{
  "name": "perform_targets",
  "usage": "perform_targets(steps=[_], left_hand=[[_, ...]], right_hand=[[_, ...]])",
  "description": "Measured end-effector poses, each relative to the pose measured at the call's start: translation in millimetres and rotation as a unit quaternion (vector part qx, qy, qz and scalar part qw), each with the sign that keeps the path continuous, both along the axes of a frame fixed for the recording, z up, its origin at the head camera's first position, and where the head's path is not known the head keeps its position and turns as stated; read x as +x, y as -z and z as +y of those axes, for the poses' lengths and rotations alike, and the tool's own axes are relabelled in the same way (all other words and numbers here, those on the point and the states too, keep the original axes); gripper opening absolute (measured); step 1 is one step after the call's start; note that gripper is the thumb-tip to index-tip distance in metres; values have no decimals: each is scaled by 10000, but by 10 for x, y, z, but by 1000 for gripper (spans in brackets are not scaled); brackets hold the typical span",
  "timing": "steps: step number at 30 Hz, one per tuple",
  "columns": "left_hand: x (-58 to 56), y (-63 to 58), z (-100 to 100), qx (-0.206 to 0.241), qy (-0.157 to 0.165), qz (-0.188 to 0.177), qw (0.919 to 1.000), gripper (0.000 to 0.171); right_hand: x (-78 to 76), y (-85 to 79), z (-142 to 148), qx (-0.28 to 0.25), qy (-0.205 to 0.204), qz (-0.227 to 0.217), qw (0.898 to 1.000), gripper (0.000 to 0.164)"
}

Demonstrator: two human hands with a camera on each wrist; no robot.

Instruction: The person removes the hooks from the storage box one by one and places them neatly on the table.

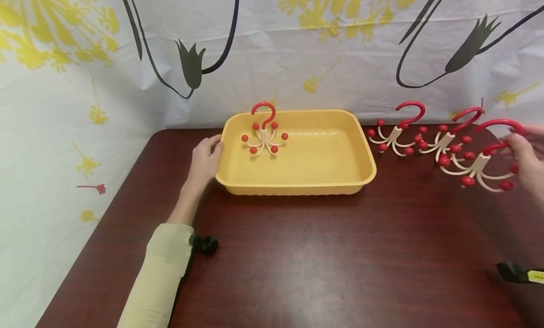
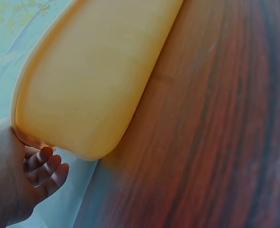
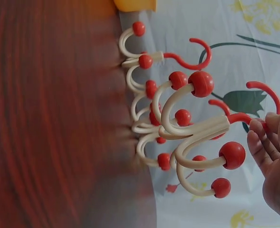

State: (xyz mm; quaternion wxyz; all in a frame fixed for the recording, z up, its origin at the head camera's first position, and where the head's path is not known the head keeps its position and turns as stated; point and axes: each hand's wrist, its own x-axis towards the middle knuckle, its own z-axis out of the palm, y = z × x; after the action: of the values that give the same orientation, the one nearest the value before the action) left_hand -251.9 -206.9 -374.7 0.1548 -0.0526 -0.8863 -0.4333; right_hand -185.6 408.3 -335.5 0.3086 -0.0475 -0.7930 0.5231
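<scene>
A shallow yellow plastic basin [image 1: 297,177] sits on the table. My left hand [image 1: 205,160] grips its left end, with the fingers curled below the rim in the left wrist view. Inside the basin, toward its left, stands a rotating hook hanger [image 1: 264,138] with cream prongs, red ball tips and a red top hook. At the far right, my right hand [image 3: 278,161] pinches the red hook of another such hanger [image 3: 197,130], held above the table with its prongs down. Two more hangers, one [image 1: 395,137] nearer the basin and one [image 1: 444,141] beside it, stand on the table.
The dark red-brown table [image 1: 297,252] has a wood grain. Behind and left of it hangs a white sheet [image 1: 263,49] printed with yellow and dark flowers. A black strap mount [image 1: 206,244] is worn on the left wrist.
</scene>
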Motion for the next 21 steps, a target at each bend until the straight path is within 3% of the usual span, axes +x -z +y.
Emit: perform_targets(steps=[9, 21], left_hand=[[3, 7, -10, 25, 9, 57, 10000, 40], [-3, 14, -10, 61, 46, 56, 10000, 40]], right_hand=[[42, 153, 127, 138, -184, -34, 9997, 25], [93, 278, 179, -821, -1030, 189, 9911, 22]])
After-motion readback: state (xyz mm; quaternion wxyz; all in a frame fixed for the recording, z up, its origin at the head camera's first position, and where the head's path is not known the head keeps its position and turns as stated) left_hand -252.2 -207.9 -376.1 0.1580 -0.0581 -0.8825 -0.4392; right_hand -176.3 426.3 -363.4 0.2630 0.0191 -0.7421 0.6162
